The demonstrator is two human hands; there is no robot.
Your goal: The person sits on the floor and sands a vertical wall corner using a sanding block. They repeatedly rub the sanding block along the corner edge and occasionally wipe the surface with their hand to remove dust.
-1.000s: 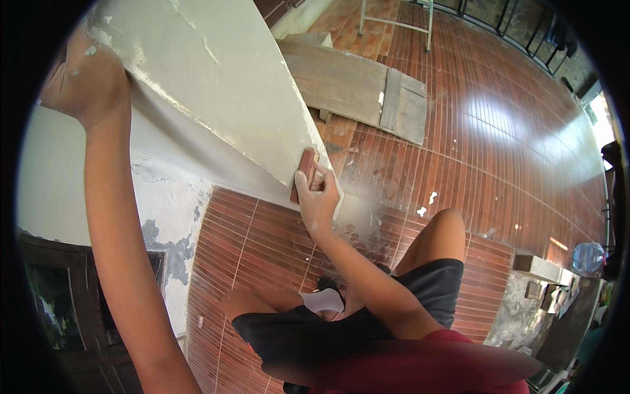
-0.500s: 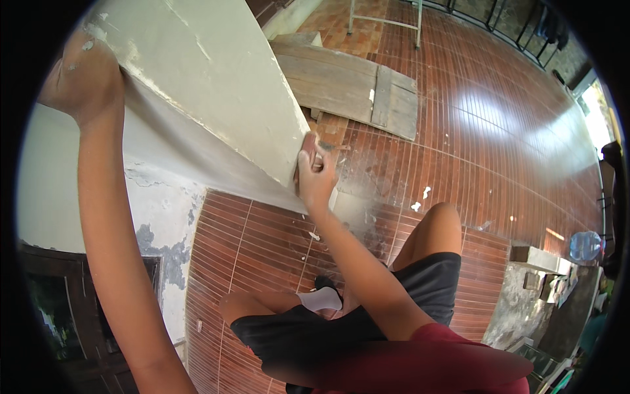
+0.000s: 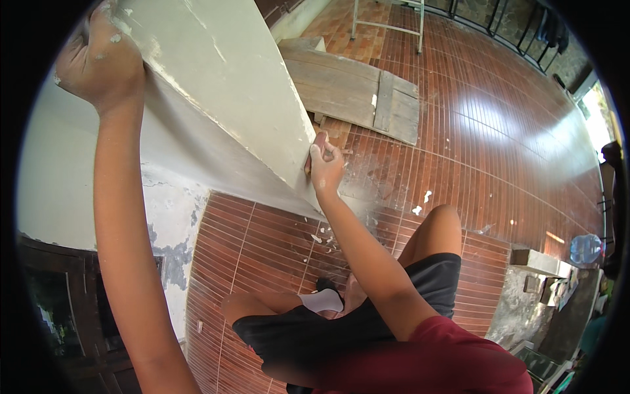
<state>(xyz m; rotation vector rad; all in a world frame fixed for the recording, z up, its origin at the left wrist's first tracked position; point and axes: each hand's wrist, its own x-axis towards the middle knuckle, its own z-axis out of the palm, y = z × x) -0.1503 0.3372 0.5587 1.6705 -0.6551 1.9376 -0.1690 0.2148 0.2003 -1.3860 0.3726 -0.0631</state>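
A pale plastered column [image 3: 230,85] with rough, chipped edges slants across the upper left. High on it, my left hand [image 3: 105,59] has its fingers curled against the upper edge, white flecks on the skin. My right hand [image 3: 327,169] holds a small reddish-brown block [image 3: 321,136] against the column's right-hand edge, thumb and fingers closed round it. Pale dust and flakes lie on the tiles [image 3: 367,177] below that hand.
A weathered wooden board [image 3: 341,92] lies beyond the column, with a metal stand [image 3: 387,23] behind. A dark door [image 3: 65,302] stands lower left. At the right are a railing, a water jug [image 3: 584,248] and a cluttered concrete ledge [image 3: 538,262].
My right hand and the block have moved up and right along the edge, then slightly further right. My left hand and forearm have shifted a little up and right in view.
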